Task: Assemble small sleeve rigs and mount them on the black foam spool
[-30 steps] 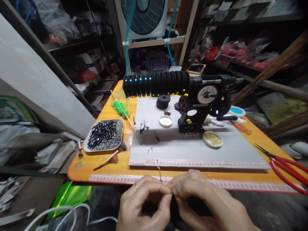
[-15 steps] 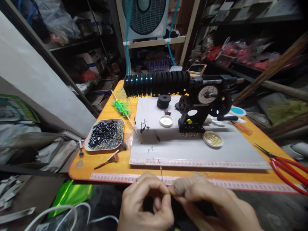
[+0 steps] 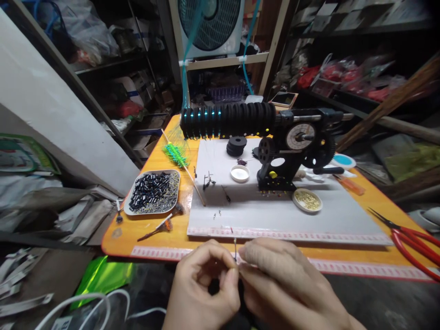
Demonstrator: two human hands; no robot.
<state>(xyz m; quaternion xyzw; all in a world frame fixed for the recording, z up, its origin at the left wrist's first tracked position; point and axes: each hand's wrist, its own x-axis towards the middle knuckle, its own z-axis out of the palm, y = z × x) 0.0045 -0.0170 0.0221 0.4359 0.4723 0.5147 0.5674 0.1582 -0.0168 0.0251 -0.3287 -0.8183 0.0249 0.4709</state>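
Note:
At the table's front edge my left hand (image 3: 204, 286) is closed in a pinch, thumb against forefinger. A small thin stick-like piece (image 3: 235, 243), dark and pale with a reddish tip, stands up from between the fingertips. My right hand (image 3: 292, 282) touches the left fingertips, its fingers bent and pressed together with a pale wrap on one. Whatever its fingertips grip is hidden or too fine to make out. Beyond the hands, small metal swivels (image 3: 217, 214) and a dark weight-like piece (image 3: 227, 196) lie on the white board (image 3: 268, 217).
A black winding machine (image 3: 282, 160) with a row of line spools (image 3: 227, 120) stands on the board. On the left are a tray (image 3: 129, 213) of dark tubes and a green brush-like bundle (image 3: 177, 155). Gold bits fill a dish (image 3: 307, 211); red-handled pliers (image 3: 409, 240) lie right.
My right hand has risen and turned its back upward, its fingers now flatter over the left fingertips. The left hand keeps its pinch. The whole view has shifted slightly.

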